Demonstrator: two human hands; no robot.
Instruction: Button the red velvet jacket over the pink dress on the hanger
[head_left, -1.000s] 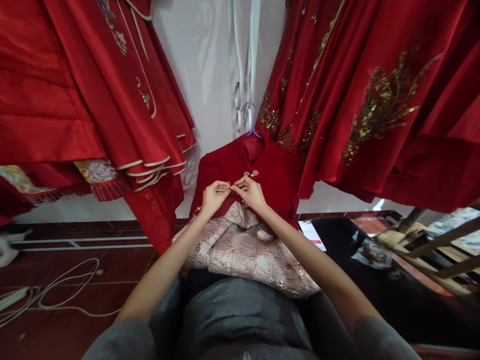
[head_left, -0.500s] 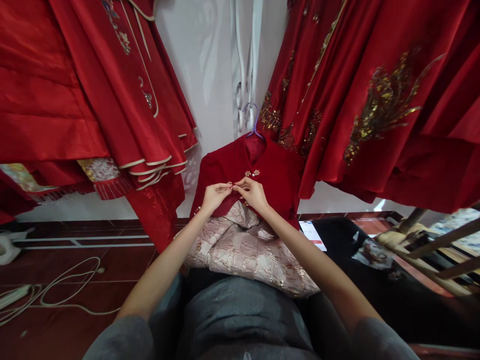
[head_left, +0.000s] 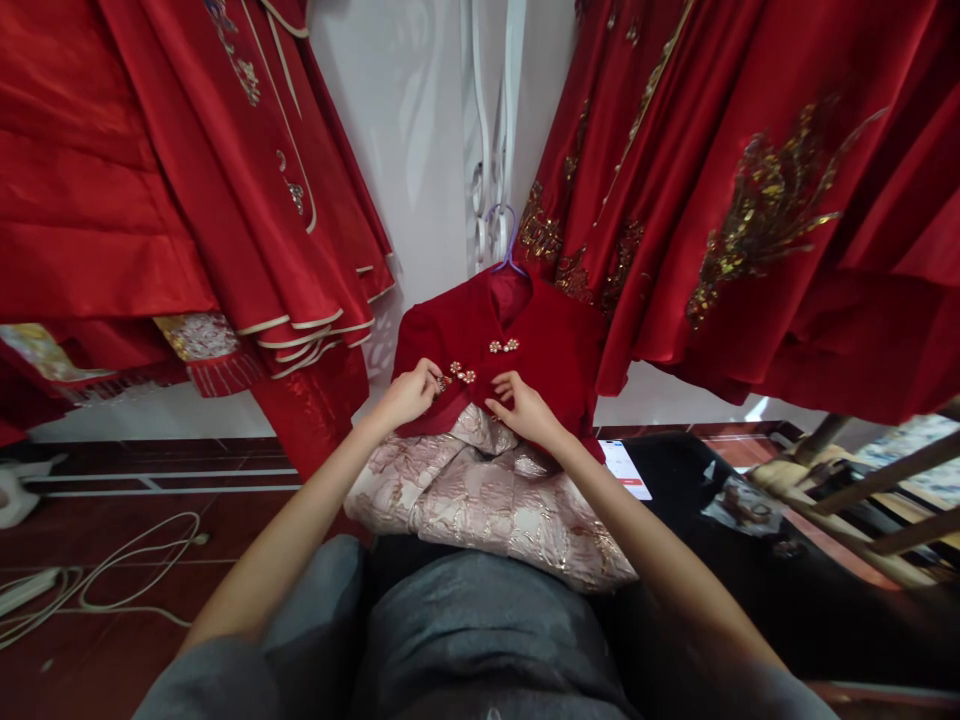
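A red velvet jacket (head_left: 559, 330) with a stand collar lies over my lap on a purple hanger (head_left: 510, 255). At its left front edge my left hand (head_left: 415, 394) is closed, pinching the edge beside a small ornate button. Just right of those fingers sits a gold-and-pearl frog clasp (head_left: 463, 373). A second frog clasp (head_left: 504, 346) lies higher, below the collar. My right hand (head_left: 523, 408) hovers over the jacket front, fingers curled but apart, with nothing visible in them. Beneath spreads pale pink brocade fabric (head_left: 510, 510) with a metallic pattern.
Red garments (head_left: 247, 200) hang at left, and a sequinned red garment (head_left: 765, 230) hangs at right. A phone (head_left: 625, 470) and a clear plastic bag (head_left: 742, 505) lie on a black surface (head_left: 750, 600). White cable (head_left: 135, 560) coils on the floor, and a wooden frame (head_left: 877, 500) stands far right.
My hands have separated from their meeting point at the clasp. The left moved left and slightly down along the edge; the right opened and moved right. The lower-left frog clasp is now uncovered.
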